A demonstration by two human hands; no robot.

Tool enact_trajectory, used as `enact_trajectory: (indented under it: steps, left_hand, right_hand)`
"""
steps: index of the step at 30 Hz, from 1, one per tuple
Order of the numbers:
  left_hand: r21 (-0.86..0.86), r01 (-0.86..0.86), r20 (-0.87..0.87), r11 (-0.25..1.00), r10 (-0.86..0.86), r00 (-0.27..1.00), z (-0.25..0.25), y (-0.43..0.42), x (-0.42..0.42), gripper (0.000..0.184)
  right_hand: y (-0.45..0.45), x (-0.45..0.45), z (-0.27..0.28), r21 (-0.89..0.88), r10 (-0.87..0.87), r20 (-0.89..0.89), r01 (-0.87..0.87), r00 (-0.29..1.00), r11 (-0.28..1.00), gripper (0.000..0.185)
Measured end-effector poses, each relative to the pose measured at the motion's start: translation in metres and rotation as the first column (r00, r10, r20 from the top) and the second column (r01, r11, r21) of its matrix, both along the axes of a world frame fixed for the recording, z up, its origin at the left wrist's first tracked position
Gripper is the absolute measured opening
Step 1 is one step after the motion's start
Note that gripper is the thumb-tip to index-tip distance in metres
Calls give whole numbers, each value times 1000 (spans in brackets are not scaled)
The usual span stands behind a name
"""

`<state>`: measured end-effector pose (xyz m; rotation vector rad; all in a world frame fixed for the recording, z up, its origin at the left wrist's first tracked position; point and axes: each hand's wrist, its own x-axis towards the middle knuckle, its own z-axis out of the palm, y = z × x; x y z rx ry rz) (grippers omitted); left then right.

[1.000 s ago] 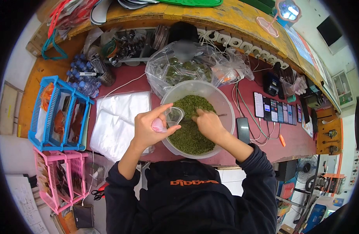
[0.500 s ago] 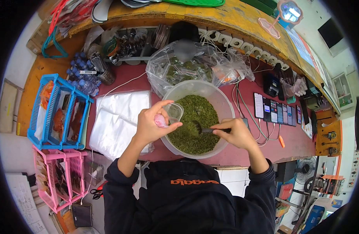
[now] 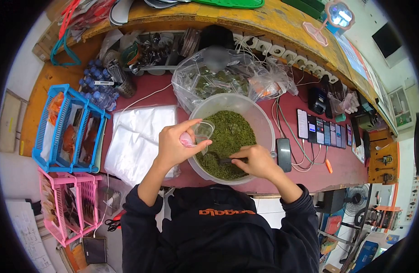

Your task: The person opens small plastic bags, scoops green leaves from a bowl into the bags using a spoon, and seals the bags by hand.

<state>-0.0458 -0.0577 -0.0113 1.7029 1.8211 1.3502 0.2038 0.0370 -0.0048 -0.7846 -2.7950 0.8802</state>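
A large translucent round tub (image 3: 265, 119) stands in front of me, holding dried, chopped green leaves (image 3: 234, 129). Above its left side, my left hand (image 3: 174, 144) holds a small clear plastic bag (image 3: 204, 130) spread between thumb and fingers, with something pink and white tucked against the palm. The fingers of my right hand (image 3: 257, 161) are closed round the handle of a dark spoon (image 3: 225, 160). Its bowl is down in the leaves at the tub's lower left, below the small bag, and partly covered by them.
A stack of clear plastic bags (image 3: 136, 139) lies left of the tub. Behind the tub sits a big clear bag (image 3: 209, 82) of filled packets. Blue baskets (image 3: 66, 127) stand far left, with pink baskets (image 3: 70, 200) below. Several phones (image 3: 325, 130) with cables lie right.
My right hand has moved left and down, taking the spoon deeper into the leaves at the tub's lower left. A phone right of the tub is now uncovered. My left hand stays nearly still.
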Motion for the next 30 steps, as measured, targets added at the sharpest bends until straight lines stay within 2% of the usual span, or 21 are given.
enact_trajectory:
  steps: [4,6,7,8,10,11,12,14,15,17,21,23,24,26,27,28,29,30]
  left_hand:
    - [-32,-14,-11,999,13,1000,-1,-1,-2,51]
    - [-42,13,-32,999,-14,999,-2,0,3,51]
    - [-54,38,-55,998,-41,998,-2,2,6,51]
    - [-53,39,-53,998,-42,998,-1,3,10,51]
    - [-88,73,-90,993,-81,993,1,8,21,52]
    - [-82,74,-98,994,-82,992,5,10,27,52]
    - [-81,74,-97,994,-82,992,6,12,31,52]
    - [-51,68,-106,996,-73,992,8,16,37,53]
    - [-51,68,-106,996,-73,992,7,17,39,53]
    - [-46,62,-73,997,-65,995,5,19,41,53]
    - [-46,53,-59,998,-56,997,5,18,42,52]
    - [-12,-28,-153,1000,26,988,5,16,42,51]
    - [-13,-31,-152,999,29,988,4,15,42,51]
    - [83,-106,-222,991,122,967,1,14,44,51]
    - [83,-100,-221,992,116,968,0,14,48,51]
    - [164,-112,-262,980,153,953,0,15,54,54]
    - [245,-122,-300,962,195,934,0,15,59,57]
    - [247,-116,-303,962,190,934,1,13,63,57]
  right_hand:
    - [12,14,29,-15,-84,-55,83,995,996,16]
    - [13,20,47,-44,-236,-110,232,966,972,15]
    - [13,23,54,58,-220,-161,232,962,971,14]
    - [10,23,62,59,-221,-160,233,962,971,14]
    - [0,21,74,191,-322,-237,369,916,909,14]
    - [-2,21,65,255,-285,-365,390,886,885,19]
    - [-3,21,61,256,-285,-364,390,887,885,19]
    - [-7,19,58,567,-127,-406,358,905,742,24]
    - [-8,18,56,567,-127,-405,358,905,742,24]
    - [-11,18,53,691,-86,-355,324,931,646,27]
    - [-13,20,54,699,-59,-383,331,922,634,26]
    - [-11,28,68,627,-212,-376,416,902,659,24]
    - [-9,31,73,627,-210,-375,413,903,661,24]
    - [-8,37,82,488,-271,-212,342,939,803,22]
    - [-9,29,84,377,-261,-225,331,939,865,19]
    - [-8,14,77,379,-268,-225,337,937,862,19]
    - [-6,-5,62,299,-160,-337,266,928,917,18]
    - [-3,-14,49,226,-59,-453,179,889,958,16]
